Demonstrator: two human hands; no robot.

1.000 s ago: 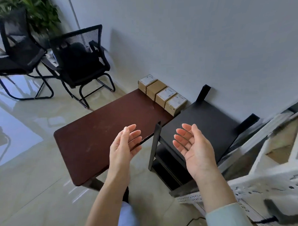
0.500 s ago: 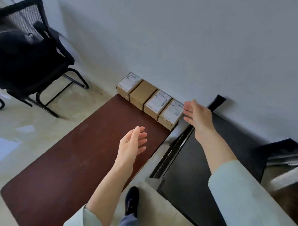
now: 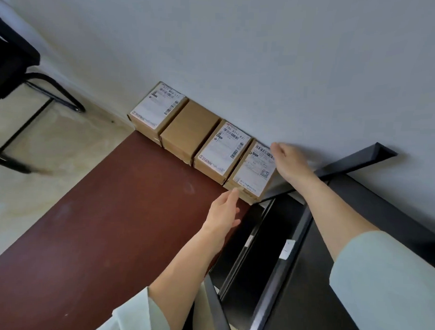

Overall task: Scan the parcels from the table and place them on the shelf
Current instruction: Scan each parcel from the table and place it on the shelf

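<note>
- Head view: a row of four small brown cardboard parcels sits along the far edge of a dark reddish-brown wooden table, pushed against a pale grey wall. Three carry white shipping labels on top; the second from the far end shows plain cardboard.
- Head view: the nearest labelled cardboard parcel, at the end of the row beside the shelf, lies between the two hands. Its long axis runs away from the person toward the wall, slanting up and to the right in the picture.
- Head view: the right hand is at the parcel's far right corner by the wall, fingers bent down over its right side. It seems to touch the box, though a full grip cannot be confirmed.
- Head view: the left hand is spread, fingers straight, with its fingertips at the parcel's near lower edge, touching or just short of it.
- Head view: the right hand is further onto the parcel; the left hand is just at its front. A two-handed lift looks likely next, judging from this bracket.
- Head view: the black metal shelf stands just to the right of the hands, under the right forearm, its top board beside the table's end.
- Head view: no scanner is visible, and no parcel is on the shelf top.
- Head view: a black chair stands well off beyond the left hand.
</note>
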